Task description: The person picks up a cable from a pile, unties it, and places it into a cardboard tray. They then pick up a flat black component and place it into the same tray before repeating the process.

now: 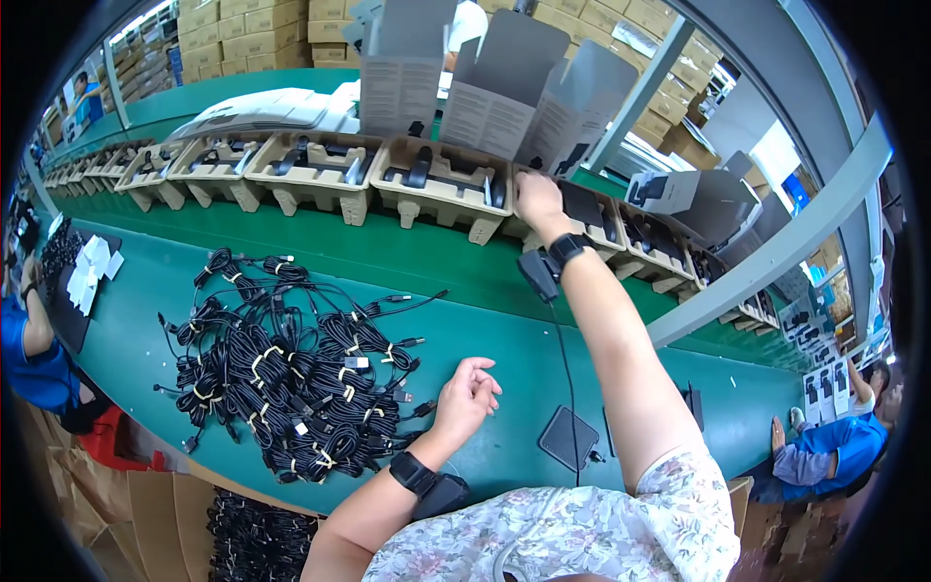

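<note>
My right hand (pixel 540 201) reaches across the bench to the row of moulded pulp trays. It is at the tray (pixel 601 238) holding a dark flat piece, just right of a tray (pixel 451 199) with a curved black part. Its fingertips point down and are hidden, so I cannot tell whether they hold anything. My left hand (pixel 467 400) rests over the green bench, palm up, fingers loosely curled and apart, with nothing visible in it. Just left of it lies a large heap of black cables (pixel 291 378), coiled and tied with pale ties, some plugs sticking out.
Printed open cartons (pixel 402 82) stand behind the trays. A black square pad (pixel 569 436) lies by my right forearm. A grey metal post (pixel 776 257) slants at the right. Co-workers in blue sit at left (pixel 39 354) and right (pixel 844 451). Below the bench, a cardboard box (pixel 160 514) contains more cables.
</note>
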Demonstrator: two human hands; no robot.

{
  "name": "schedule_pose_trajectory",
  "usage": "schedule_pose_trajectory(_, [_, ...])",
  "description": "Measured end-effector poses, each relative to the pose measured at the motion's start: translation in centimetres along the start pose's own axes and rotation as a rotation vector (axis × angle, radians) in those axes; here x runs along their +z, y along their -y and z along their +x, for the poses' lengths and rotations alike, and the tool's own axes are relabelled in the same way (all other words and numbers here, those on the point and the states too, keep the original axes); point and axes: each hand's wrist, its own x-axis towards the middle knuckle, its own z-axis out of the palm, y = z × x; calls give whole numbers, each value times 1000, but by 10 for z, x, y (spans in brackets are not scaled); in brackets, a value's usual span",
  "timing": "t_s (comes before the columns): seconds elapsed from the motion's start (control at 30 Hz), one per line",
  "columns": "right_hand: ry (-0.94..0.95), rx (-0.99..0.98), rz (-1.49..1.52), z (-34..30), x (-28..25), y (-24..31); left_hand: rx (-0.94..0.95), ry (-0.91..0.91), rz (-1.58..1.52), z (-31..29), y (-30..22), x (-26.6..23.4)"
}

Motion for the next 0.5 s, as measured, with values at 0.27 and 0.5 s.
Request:
schedule_pose_trajectory(0.27, [-281,-80,215,-49,-12,-5,41,38,110,1,5,-1])
schedule_pose_trajectory(0.5, [-395,-85,208,-123,-52,1,1,38,34,4,1,-2])
